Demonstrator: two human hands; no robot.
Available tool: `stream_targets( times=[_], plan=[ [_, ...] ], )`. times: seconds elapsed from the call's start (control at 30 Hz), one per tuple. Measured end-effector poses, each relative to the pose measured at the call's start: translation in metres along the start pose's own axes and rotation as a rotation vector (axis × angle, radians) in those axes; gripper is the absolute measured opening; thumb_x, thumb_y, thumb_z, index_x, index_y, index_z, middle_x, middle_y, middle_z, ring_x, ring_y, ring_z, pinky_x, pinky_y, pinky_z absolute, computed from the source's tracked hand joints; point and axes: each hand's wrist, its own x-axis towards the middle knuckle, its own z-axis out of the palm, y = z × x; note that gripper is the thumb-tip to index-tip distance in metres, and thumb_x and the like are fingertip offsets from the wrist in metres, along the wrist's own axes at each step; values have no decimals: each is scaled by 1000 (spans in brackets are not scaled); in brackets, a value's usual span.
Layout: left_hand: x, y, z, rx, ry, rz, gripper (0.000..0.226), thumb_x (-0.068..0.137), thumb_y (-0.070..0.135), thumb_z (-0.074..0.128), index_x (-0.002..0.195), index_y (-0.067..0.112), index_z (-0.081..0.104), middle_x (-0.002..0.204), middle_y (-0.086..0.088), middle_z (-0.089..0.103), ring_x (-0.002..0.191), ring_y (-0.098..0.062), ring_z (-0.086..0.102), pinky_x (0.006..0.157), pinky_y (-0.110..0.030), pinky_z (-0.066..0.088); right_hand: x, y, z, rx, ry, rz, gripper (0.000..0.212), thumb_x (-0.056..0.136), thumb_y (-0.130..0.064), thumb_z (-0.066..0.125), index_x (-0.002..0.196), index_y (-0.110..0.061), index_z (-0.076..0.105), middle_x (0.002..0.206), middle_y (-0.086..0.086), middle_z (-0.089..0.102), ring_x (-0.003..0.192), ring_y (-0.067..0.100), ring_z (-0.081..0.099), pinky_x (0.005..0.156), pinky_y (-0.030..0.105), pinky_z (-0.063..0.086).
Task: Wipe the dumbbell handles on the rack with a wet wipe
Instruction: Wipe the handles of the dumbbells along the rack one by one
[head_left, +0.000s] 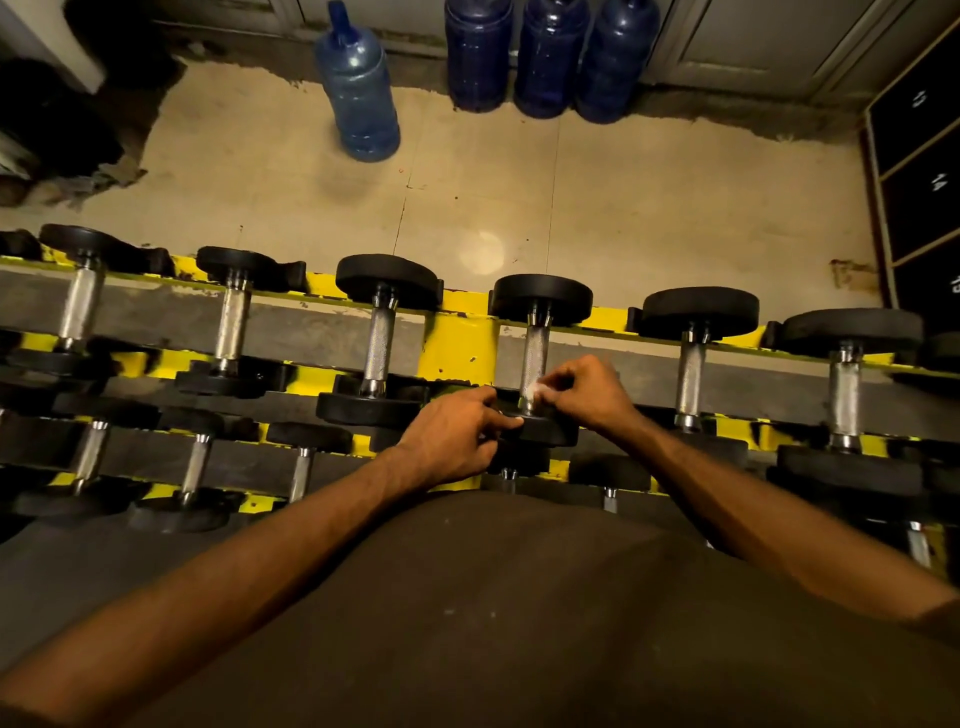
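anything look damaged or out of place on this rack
The yellow rack has chipped, black-scuffed paint, and the floor ends in a ragged, broken edge at its far side. The dumbbells sit in order.
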Motion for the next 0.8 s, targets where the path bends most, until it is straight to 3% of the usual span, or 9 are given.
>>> stream_targets(
  times=[0.13, 0.2, 0.3, 0.33, 0.47, 0.5, 0.53, 0.67, 0.8],
  plan=[
    [-2, -3, 1, 19, 16, 41, 42, 96, 30, 59, 138, 35, 57, 118, 2, 54, 104, -12, 52, 83, -25, 46, 23, -8, 6, 40, 362, -27, 8, 85, -23, 76, 92, -19, 77, 84, -10, 71, 76, 0, 65, 72, 23, 57],
    [-5, -3, 2, 18, 25, 57, 43, 96, 30, 60, 138, 35, 57, 117, 0, 55, 104, -14, 53, 84, -31, 51, 21, -8, 3, -50, 241, -62, 3, 83, -24, 77, 84, -21, 76, 80, -11, 69, 74, 2, 66, 68, 24, 57],
    [-9, -3, 3, 17, 32, 93, 43, 95, 28, 62, 137, 34, 58, 119, -2, 57, 106, -17, 55, 86, -35, 53, 9, -9, -3, -196, -193, -65, 6, 85, -24, 76, 87, -18, 75, 80, -8, 70, 74, 4, 68, 68, 26, 60],
    [-10, -3, 3, 21, 39, 99, 44, 94, 27, 63, 137, 33, 58, 120, -3, 57, 107, -17, 55, 86, -35, 53, 9, -11, -3, -200, -187, -75, 6, 85, -24, 76, 87, -18, 75, 80, -8, 70, 72, 3, 67, 68, 26, 60],
    [-9, -5, 3, 46, 50, 92, 47, 94, 29, 62, 140, 35, 56, 118, -1, 56, 106, -15, 55, 84, -34, 54, 24, -27, 4, -71, 316, -67, 4, 87, -21, 72, 86, -18, 74, 76, -11, 65, 70, 0, 60, 63, 18, 50],
    [-10, -5, 3, 52, 46, 92, 47, 94, 29, 62, 140, 35, 55, 118, -1, 56, 106, -16, 55, 83, -34, 54, 26, -31, 6, -87, 359, -75, 5, 88, -20, 71, 85, -17, 74, 75, -12, 62, 69, -1, 58, 62, 15, 47],
    [-11, -4, 4, 53, 40, 94, 48, 94, 29, 62, 140, 35, 55, 118, -1, 56, 106, -16, 55, 82, -34, 54, 27, -33, 7, -158, 297, -105, 6, 89, -19, 70, 84, -16, 74, 74, -13, 60, 68, 0, 57, 61, 15, 46],
    [-15, -3, 4, 61, 33, 121, 51, 91, 24, 66, 140, 35, 56, 117, -3, 57, 103, -19, 57, 78, -35, 54, 23, -35, 2, -583, -250, -196, 9, 87, -27, 73, 90, -19, 74, 84, -5, 70, 73, 8, 64, 57, 22, 50],
    [-12, -2, 3, 66, 29, 117, 49, 93, 24, 64, 140, 34, 56, 116, -2, 56, 102, -18, 56, 78, -36, 55, 33, -42, 2, -619, 102, -183, 15, 91, -28, 68, 100, -18, 73, 100, -1, 67, 80, 11, 59, 64, 23, 44]
  ],
)
